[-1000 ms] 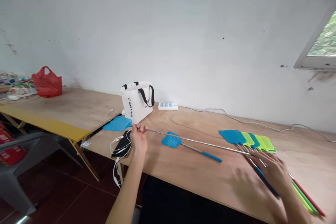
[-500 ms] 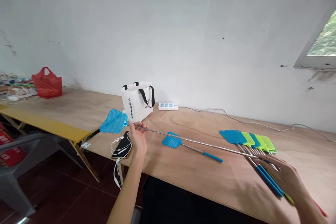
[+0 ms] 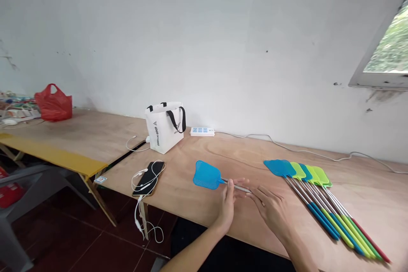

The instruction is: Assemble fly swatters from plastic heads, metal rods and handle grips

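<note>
A blue fly swatter (image 3: 206, 175) lies on the plywood table (image 3: 197, 204), its head to the left and its thin metal rod running right. My left hand (image 3: 228, 199) pinches the rod just behind the head. My right hand (image 3: 270, 210) is closed over the handle end, which it hides. The two hands nearly touch each other. A row of several blue and green fly swatters (image 3: 306, 172) lies side by side to the right of my right hand, handles toward the table's front edge.
A black phone with white earphones (image 3: 149, 173) lies at the table's left end, cable hanging over the edge. A white tote bag (image 3: 164, 126) and a white power strip (image 3: 202, 131) stand near the wall. A red plastic bag (image 3: 53, 103) sits far left.
The long extended blue swatter that both hands held stretched across the table is gone from there. Both hands have come together on the short blue swatter in the middle.
</note>
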`<state>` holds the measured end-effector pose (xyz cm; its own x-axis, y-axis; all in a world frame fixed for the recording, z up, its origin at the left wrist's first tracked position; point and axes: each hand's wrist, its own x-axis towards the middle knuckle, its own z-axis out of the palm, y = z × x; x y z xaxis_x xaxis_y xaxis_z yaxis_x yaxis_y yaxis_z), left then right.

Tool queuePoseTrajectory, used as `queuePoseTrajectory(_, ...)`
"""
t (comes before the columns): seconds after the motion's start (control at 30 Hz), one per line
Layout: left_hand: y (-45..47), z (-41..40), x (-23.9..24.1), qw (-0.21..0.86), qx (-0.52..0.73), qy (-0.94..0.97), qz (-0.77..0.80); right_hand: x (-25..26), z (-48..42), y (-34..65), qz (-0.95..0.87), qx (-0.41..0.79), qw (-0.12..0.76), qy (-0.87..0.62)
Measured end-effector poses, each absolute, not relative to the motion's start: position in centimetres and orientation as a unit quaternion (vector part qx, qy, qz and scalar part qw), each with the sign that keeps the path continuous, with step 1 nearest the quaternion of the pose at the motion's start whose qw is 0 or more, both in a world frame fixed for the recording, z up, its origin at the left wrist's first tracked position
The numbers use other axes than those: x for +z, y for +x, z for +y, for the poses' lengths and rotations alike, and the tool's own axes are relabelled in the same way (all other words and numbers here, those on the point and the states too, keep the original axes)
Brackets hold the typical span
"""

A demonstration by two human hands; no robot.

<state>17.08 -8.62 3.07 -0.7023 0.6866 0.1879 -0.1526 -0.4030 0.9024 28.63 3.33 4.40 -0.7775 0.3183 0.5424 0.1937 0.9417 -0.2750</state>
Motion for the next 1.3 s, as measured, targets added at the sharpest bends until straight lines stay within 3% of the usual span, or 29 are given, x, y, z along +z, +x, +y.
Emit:
queuePoseTrajectory(0.23, 15.6, -9.1, 3.3, 0.307, 0.756, 0.277, 0.508, 3.9, 3.2, 27.9, -0.934, 0.181, 0.263, -0.162)
queuePoseTrajectory(0.4, 14.1, -9.9, 3.1, 0.38, 0.546, 0.393, 0.635, 2.9, 3.8, 27.3, -0.914, 0.241, 0.248, -0.212)
queuePoseTrajectory(0.5, 13.8, -10.0, 2.8, 0.367, 0.496, 0.45, 0.646, 2.6, 2.9, 26.8, -0.917, 0.245, 0.248, -0.192)
queuePoseTrajectory(0.77, 12.6, -9.7, 2.4, 0.394, 0.584, 0.365, 0.609, 3.1, 2.7, 26.7, -0.908, 0.249, 0.285, -0.182)
queuePoseTrajectory(0.93, 12.6, -9.2, 3.6, 0.28, 0.735, 0.295, 0.543, 3.8, 3.7, 27.3, -0.908, 0.248, 0.286, -0.18)
queuePoseTrajectory(1.3, 8.1, -12.6, 7.7, 0.069, 0.855, 0.174, 0.484, 6.6, 6.0, 30.0, -0.905, 0.124, 0.36, -0.191)
